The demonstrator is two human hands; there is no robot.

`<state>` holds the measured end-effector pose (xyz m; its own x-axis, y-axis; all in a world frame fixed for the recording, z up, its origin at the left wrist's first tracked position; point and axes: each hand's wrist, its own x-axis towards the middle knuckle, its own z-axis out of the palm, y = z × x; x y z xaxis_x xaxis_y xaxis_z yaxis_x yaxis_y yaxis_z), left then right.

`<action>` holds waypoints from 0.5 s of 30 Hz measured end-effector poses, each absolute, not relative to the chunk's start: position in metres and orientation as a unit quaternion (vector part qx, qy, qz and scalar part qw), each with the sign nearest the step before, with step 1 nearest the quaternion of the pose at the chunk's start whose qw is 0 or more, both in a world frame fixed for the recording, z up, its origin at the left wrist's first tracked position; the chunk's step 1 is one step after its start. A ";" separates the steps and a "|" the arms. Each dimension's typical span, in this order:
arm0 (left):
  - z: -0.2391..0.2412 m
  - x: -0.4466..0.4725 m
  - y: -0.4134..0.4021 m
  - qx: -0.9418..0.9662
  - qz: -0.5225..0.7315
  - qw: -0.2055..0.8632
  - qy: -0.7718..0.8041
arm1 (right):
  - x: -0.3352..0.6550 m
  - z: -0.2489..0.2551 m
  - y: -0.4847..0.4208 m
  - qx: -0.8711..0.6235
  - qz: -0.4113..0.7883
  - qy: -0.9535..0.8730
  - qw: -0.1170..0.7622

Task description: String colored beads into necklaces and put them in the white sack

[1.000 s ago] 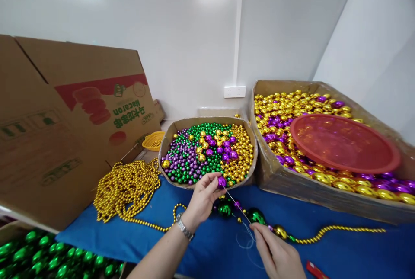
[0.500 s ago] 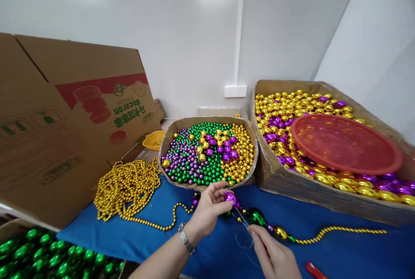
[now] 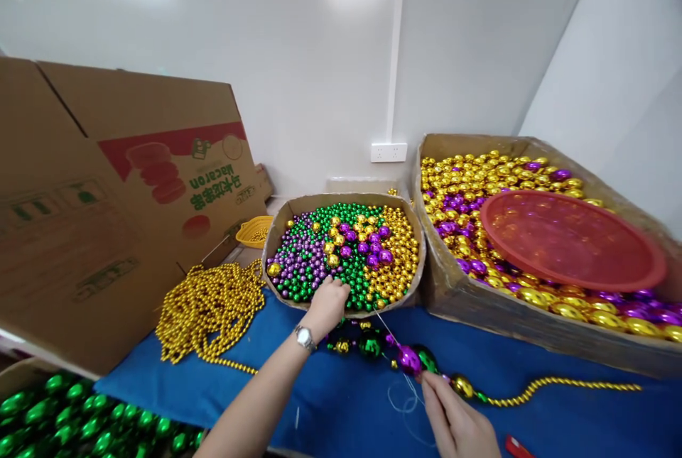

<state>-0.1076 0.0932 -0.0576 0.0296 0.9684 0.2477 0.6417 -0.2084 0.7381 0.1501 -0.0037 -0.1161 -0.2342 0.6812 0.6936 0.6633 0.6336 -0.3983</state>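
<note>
My left hand (image 3: pixel 327 305) reaches over the near edge of the box of small beads (image 3: pixel 265 245), its fingers curled together among the green and purple beads. What its fingertips hold, if anything, is hidden. Between thumb and fingers, my right hand (image 3: pixel 461 419) pinches a thin pale thread (image 3: pixel 387 326) just below a large purple bead (image 3: pixel 409 360). The thread runs from this bead up toward the box. Behind it on the blue cloth lies a strand of mixed beads, with a big green bead (image 3: pixel 371 344) and a gold bead (image 3: pixel 461 386).
A large carton (image 3: pixel 431 287) of gold and purple beads stands at right with a red basin (image 3: pixel 575 238) on top. Gold bead chains (image 3: pixel 207 309) lie at left beside a tall cardboard box (image 3: pixel 133 231). Green beads (image 3: pixel 64 408) fill a container at lower left. A red-handled tool (image 3: pixel 516 446) lies at lower right.
My left hand has let go of the purple bead and moved up-left into the box of beads. The purple bead now sits on the thread close to my right fingertips.
</note>
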 end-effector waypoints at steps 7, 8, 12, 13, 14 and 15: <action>-0.057 -0.086 0.066 0.496 0.519 0.504 0.481 | 0.140 -0.103 -0.006 -0.420 0.044 -0.799 0.428; -0.055 -0.082 0.061 0.425 0.549 0.571 0.437 | 0.140 -0.103 -0.006 -0.420 0.044 -0.798 0.430; -0.051 -0.074 0.050 0.285 0.584 0.665 0.369 | 0.139 -0.104 -0.007 -0.421 0.042 -0.797 0.430; -0.050 -0.072 0.049 0.275 0.584 0.670 0.366 | 0.139 -0.104 -0.008 -0.421 0.039 -0.798 0.430; -0.050 -0.071 0.048 0.267 0.585 0.674 0.365 | 0.139 -0.103 -0.008 -0.420 0.037 -0.799 0.429; -0.050 -0.070 0.047 0.261 0.586 0.676 0.363 | 0.139 -0.103 -0.008 -0.420 0.034 -0.800 0.427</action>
